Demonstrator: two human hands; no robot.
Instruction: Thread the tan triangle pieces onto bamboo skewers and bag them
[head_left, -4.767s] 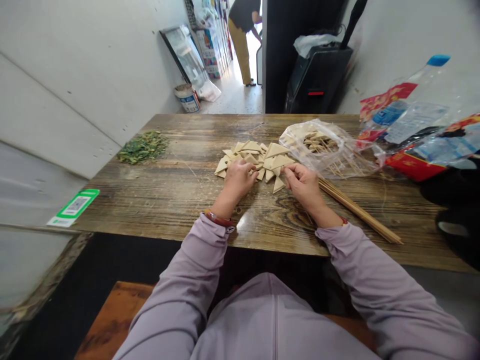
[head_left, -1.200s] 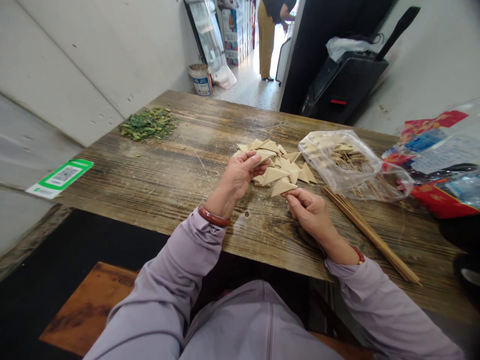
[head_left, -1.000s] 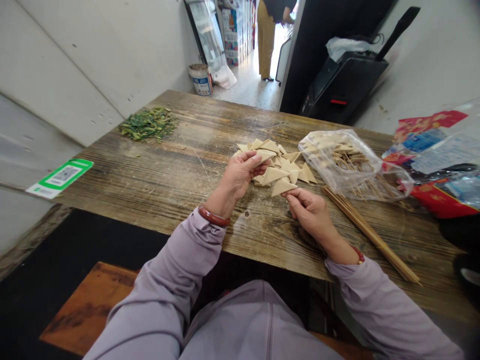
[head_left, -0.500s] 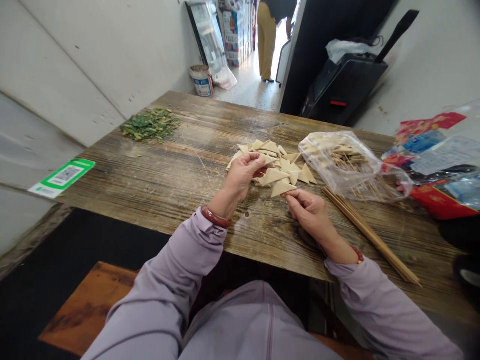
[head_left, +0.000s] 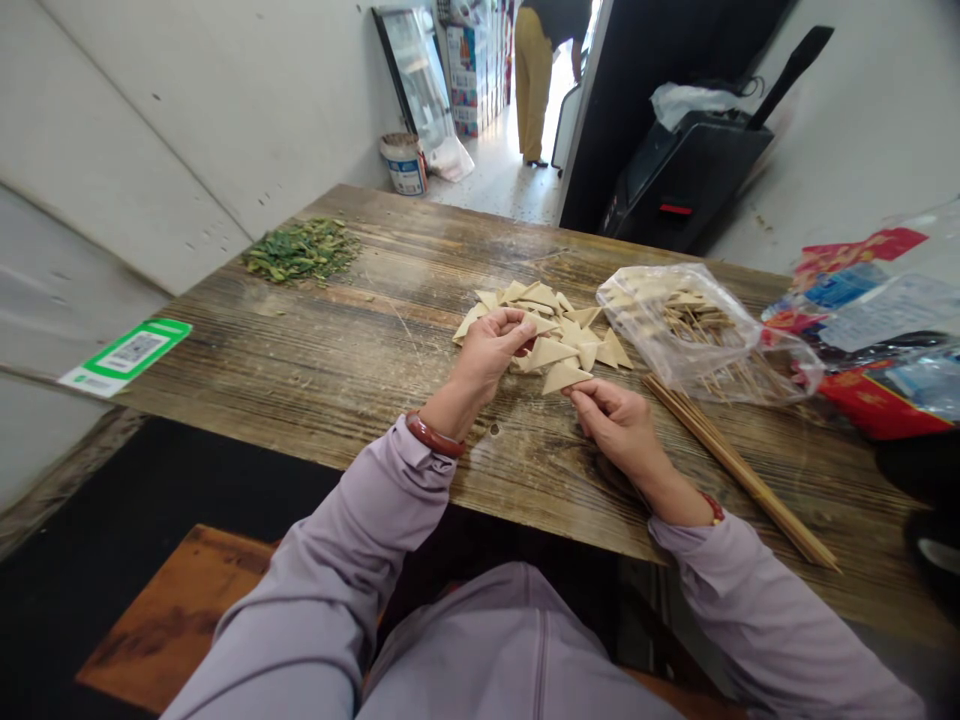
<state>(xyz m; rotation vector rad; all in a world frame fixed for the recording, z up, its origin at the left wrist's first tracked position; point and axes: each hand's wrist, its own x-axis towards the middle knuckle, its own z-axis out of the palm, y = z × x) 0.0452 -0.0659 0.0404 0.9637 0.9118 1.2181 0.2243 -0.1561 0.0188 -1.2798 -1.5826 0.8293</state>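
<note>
A heap of thin beige triangles, like cut tofu sheet, lies on the wooden table. My left hand is over the heap's left side, pinching one beige triangle between thumb and fingers. Nearer to me, my right hand is closed on the lower edge of another triangle at the heap's front. Whether a skewer is also in those fingers I cannot tell. A bundle of bamboo skewers lies just right of my right hand.
A clear plastic bag holds skewered beige pieces. Red and blue packaging stands at the right edge. Chopped greens are piled at the far left, beyond a green QR card. A person stands in the doorway.
Hardly anything differs. My left hand has shifted very slightly right; both hands keep their triangles, and the heap looks the same.
</note>
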